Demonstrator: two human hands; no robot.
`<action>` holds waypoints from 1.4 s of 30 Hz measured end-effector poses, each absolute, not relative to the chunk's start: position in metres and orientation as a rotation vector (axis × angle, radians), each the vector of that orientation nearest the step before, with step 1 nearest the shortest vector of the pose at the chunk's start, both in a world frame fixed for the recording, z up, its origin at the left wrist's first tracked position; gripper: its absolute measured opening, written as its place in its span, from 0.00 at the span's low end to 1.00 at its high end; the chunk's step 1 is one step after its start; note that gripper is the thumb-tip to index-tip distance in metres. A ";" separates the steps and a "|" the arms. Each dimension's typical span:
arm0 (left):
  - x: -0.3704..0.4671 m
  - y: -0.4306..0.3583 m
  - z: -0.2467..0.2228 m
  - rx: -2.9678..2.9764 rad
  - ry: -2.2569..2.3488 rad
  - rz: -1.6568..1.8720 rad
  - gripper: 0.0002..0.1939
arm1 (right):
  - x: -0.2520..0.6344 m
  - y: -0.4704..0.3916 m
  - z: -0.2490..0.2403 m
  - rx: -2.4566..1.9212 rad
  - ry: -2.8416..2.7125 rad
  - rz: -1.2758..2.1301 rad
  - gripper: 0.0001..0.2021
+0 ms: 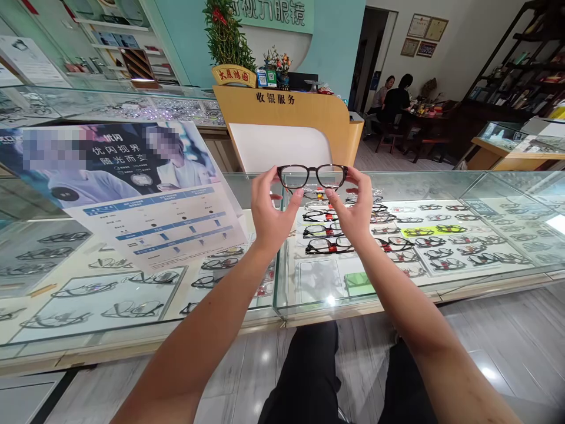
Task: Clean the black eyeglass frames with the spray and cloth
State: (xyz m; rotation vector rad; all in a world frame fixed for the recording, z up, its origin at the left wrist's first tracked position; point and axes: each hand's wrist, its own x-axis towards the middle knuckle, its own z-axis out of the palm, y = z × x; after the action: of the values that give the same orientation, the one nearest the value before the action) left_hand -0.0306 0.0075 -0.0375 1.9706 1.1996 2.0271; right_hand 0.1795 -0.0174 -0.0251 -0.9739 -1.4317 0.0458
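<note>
A pair of dark-rimmed eyeglasses (pixel 312 169) is held up level above the glass display case, its front facing me or away; I cannot tell which. My left hand (pixel 272 206) pinches its left end, with the thumb under the left lens. At the other end, my right hand (pixel 356 203) grips the frame between thumb and fingers. The temple arms are mostly hidden. Below and beyond my hands, several rows of eyeglasses (pixel 324 231) lie inside the case, some with red tags.
The glass display case (pixel 282 315) runs across in front of me. A printed poster stand (pixel 176 224) stands on its left part. Behind is a wooden cashier counter (pixel 291 106) with a potted plant (pixel 227 38). Two people (pixel 397 100) sit at a table at the back right.
</note>
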 end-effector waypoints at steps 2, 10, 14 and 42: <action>-0.030 0.007 -0.037 1.967 1.192 2.028 0.40 | 0.179 -0.018 -0.025 -0.978 -1.437 0.031 0.32; -0.030 0.007 -0.036 1.932 1.192 2.018 0.38 | 0.178 -0.021 -0.023 -0.977 -1.407 0.101 0.33; -0.029 0.007 -0.036 1.923 1.189 2.001 0.38 | 0.178 -0.021 -0.022 -0.975 -1.405 0.093 0.34; -0.032 0.009 -0.037 2.037 1.189 2.106 0.35 | 0.182 -0.008 -0.034 -0.940 -1.433 0.024 0.32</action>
State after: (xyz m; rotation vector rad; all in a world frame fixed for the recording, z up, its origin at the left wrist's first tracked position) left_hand -0.0320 0.0087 -0.0369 2.0374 1.1894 2.1060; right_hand 0.1818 -0.0084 -0.0338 -0.9398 -1.4329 0.0243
